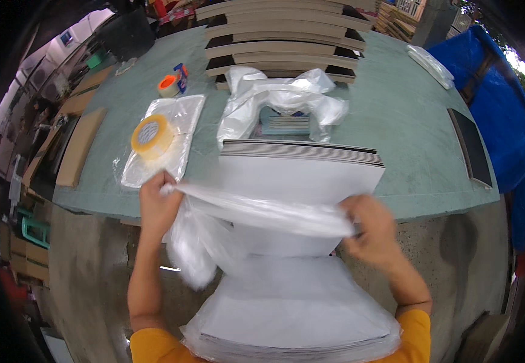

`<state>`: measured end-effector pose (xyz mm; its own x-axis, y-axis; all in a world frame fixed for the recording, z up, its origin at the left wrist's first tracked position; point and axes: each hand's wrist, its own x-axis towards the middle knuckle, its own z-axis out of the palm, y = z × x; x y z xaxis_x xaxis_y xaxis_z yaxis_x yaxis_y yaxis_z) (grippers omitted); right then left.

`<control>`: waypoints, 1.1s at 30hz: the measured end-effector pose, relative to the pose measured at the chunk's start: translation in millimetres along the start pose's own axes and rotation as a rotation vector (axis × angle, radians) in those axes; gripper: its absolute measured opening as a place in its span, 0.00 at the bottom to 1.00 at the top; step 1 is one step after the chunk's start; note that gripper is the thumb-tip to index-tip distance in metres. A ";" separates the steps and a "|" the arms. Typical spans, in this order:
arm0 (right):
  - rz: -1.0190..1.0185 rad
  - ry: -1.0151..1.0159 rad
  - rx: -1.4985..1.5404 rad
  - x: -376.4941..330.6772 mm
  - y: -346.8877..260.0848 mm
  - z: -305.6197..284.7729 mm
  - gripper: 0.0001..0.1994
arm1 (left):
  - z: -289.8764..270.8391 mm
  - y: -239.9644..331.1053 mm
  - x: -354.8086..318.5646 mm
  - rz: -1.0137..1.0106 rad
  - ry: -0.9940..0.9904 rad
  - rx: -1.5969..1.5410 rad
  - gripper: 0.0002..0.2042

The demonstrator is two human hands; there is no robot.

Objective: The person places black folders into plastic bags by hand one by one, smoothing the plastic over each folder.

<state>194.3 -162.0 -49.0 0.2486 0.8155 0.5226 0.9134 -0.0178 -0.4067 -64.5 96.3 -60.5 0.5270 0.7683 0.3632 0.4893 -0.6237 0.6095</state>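
Observation:
Between my two hands a clear plastic bag is stretched sideways, its loose end hanging on the left and blurred by motion. My left hand pinches one end of it. The other end is gripped by my right hand. Just behind the bag, a stack of white boards with dark edges stands at the near table edge. Closer to me lies another white stack wrapped in clear plastic. Beyond the boards, a crumpled plastic bag lies around some flat printed items.
A roll of clear tape sits on a pile of flat plastic bags at left. Behind it are a small tape roll and a blue tape dispenser. Tall board stacks fill the table's far side. A dark board lies at right.

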 end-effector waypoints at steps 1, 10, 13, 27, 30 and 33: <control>-0.056 -0.025 -0.018 -1.1 -9.8 10.8 0.22 | 10.4 -4.4 7.0 -0.019 0.098 0.026 0.06; 0.199 0.031 -0.297 -10.6 9.1 -11.7 0.30 | 16.0 46.5 -4.8 0.420 -0.039 0.189 0.29; 0.284 0.048 0.485 -39.8 32.0 -39.3 0.20 | 1.4 32.1 -11.4 0.357 -0.213 -0.282 0.20; 1.127 -0.486 0.465 -223.7 115.0 179.6 0.05 | 148.1 -120.6 -156.1 -0.768 -0.927 -0.761 0.09; 0.854 -0.555 0.343 -178.6 98.2 118.8 0.06 | 129.2 -118.0 -135.9 -0.404 -0.876 -0.401 0.06; 0.759 -0.439 0.747 -86.0 37.7 16.3 0.12 | 47.4 -24.3 -70.5 -0.351 -0.629 -0.293 0.05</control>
<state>202.2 -223.4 -121.5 0.3850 0.8752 -0.2928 0.1210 -0.3624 -0.9241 -80.7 50.5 -134.4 0.7129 0.6337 -0.3004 0.5433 -0.2282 0.8079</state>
